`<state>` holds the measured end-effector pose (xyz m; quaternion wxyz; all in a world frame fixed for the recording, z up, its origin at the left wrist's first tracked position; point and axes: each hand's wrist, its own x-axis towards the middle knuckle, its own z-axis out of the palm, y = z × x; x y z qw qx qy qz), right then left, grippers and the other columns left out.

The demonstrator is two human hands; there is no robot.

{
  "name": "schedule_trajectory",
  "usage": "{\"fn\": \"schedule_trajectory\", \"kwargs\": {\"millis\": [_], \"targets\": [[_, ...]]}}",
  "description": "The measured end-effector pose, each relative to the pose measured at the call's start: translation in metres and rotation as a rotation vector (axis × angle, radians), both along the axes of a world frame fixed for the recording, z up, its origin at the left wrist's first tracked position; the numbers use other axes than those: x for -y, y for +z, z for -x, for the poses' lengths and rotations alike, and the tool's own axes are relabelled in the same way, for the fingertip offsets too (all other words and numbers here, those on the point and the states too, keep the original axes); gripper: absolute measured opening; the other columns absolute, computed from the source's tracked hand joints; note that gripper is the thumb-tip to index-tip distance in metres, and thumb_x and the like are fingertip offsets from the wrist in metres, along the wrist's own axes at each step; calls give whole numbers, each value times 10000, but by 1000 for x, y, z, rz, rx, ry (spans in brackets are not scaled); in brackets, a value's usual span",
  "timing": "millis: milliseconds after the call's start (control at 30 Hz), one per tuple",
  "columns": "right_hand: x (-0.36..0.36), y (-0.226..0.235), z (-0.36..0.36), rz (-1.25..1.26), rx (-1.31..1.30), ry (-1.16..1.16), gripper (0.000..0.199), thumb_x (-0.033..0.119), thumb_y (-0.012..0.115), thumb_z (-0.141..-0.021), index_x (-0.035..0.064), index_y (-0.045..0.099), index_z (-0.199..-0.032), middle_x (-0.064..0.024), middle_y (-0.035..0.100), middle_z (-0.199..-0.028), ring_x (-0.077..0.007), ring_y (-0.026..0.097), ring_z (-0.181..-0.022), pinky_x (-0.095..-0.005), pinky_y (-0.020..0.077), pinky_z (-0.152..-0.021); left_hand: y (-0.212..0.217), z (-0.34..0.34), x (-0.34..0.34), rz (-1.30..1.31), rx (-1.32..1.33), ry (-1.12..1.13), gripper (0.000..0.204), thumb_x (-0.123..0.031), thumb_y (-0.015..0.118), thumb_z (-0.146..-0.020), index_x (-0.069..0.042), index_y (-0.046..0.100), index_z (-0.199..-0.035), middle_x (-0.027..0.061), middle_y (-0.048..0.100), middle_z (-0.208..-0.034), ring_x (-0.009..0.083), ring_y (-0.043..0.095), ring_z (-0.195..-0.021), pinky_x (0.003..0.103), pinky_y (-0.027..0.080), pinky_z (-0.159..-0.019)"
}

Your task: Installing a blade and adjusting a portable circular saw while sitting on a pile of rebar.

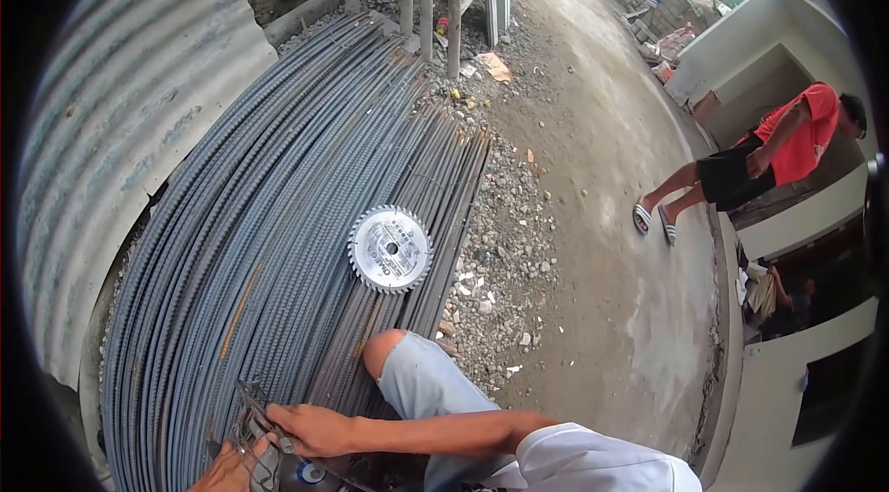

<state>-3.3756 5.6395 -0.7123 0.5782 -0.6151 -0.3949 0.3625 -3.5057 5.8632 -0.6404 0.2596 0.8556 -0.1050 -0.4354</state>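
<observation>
At the lower left, my right hand [315, 430] is closed on a dark metal-framed tool [264, 455], whose exact kind I cannot make out. My left hand [222, 472] is beside it at the lower edge, its fingers against the same tool and partly cut off. A round silver circular saw blade [391, 249] with a toothed rim and a small dark centre hole lies flat on the bundled rebar [306, 205], beyond my bent knee. Neither hand touches the blade. A round blue-and-white piece [311, 472] shows just right of the tool.
A corrugated metal sheet [139, 103] stands along the left of the rebar. Wooden posts [454, 11] rise at its far end. Loose gravel [500, 251] borders a concrete path [611, 214] on the right. A person in a red shirt [804, 136] stands there; another person [787, 307] is by the building.
</observation>
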Motion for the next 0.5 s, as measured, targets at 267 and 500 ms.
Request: {"fn": "schedule_trajectory", "kwargs": {"millis": [267,500], "targets": [[0,14,-6,99,47,-4,314,112,596,-822,-19,387,-1015,-269,587,-770,-494,585,-795,-537,443,-668,-3,-13,2,124,13,45,1282,-506,867,-481,-56,249,-1510,202,351,-1509,372,370,-1372,485,325,-1125],[-2,18,-5,87,31,-40,291,147,594,-844,-17,411,-1001,-273,592,-734,-490,591,-762,-537,444,-658,7,-24,0,196,-16,89,1439,-663,845,-491,35,100,-1506,281,619,-1135,417,631,-1032,429,471,-963]]}}
